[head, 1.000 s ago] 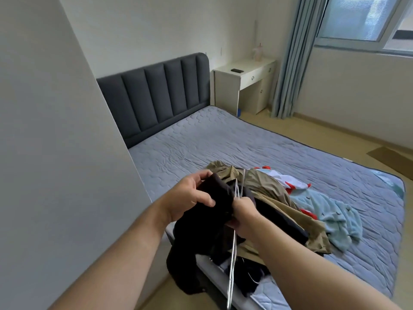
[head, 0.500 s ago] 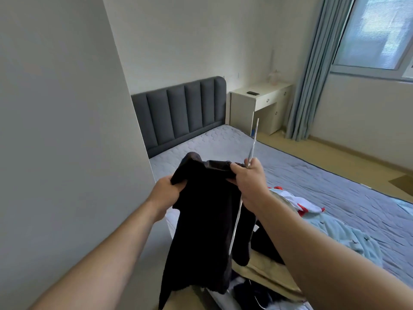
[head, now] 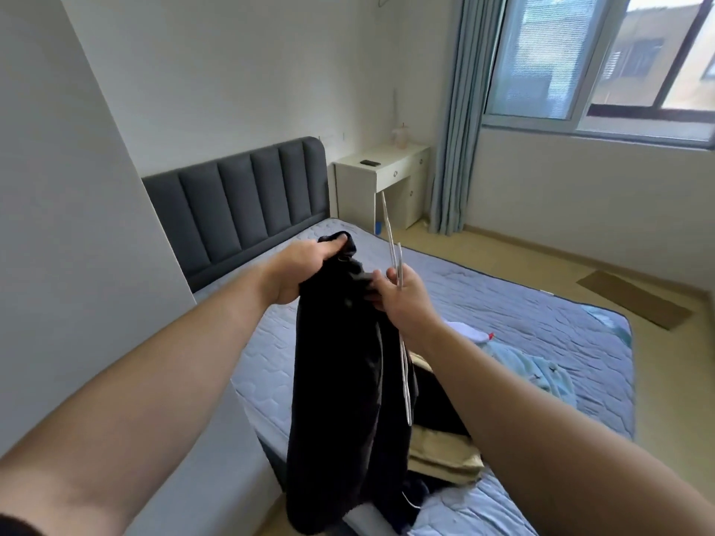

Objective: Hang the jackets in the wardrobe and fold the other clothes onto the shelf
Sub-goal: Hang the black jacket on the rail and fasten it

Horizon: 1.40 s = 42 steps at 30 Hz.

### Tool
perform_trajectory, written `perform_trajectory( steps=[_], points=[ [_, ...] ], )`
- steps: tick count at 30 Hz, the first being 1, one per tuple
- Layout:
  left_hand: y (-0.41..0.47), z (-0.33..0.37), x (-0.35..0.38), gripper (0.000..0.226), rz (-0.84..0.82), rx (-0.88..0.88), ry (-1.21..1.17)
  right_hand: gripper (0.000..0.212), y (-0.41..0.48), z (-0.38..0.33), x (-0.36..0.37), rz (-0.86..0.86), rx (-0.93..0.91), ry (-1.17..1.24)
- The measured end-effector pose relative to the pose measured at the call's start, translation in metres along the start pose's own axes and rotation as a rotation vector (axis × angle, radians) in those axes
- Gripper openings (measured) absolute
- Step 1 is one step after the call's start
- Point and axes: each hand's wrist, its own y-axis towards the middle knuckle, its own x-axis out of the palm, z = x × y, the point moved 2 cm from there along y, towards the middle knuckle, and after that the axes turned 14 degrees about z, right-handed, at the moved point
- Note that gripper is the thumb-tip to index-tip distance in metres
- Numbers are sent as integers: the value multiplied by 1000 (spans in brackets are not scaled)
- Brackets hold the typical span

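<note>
Hanging newly lifted above the bed: black jacket; left hand grips its top, right hand pinches jacket and hanger. Hanger insertion seems next.

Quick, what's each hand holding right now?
Left hand: closed, gripping the black garment at its top.
Right hand: closed, holding the white hanger and the garment.

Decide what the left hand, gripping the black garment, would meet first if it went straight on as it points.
Probably the white hanger upright in the right hand, just beyond the left hand and black garment; depth is unclear, so it could pass it toward the white desk.
</note>
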Motion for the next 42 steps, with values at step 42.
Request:
perform_trajectory(
  steps=[42],
  points=[
    [-39, 12, 38, 15, -201, 551, 265, 32, -25, 51, -15, -22, 72, 126]
  ],
)
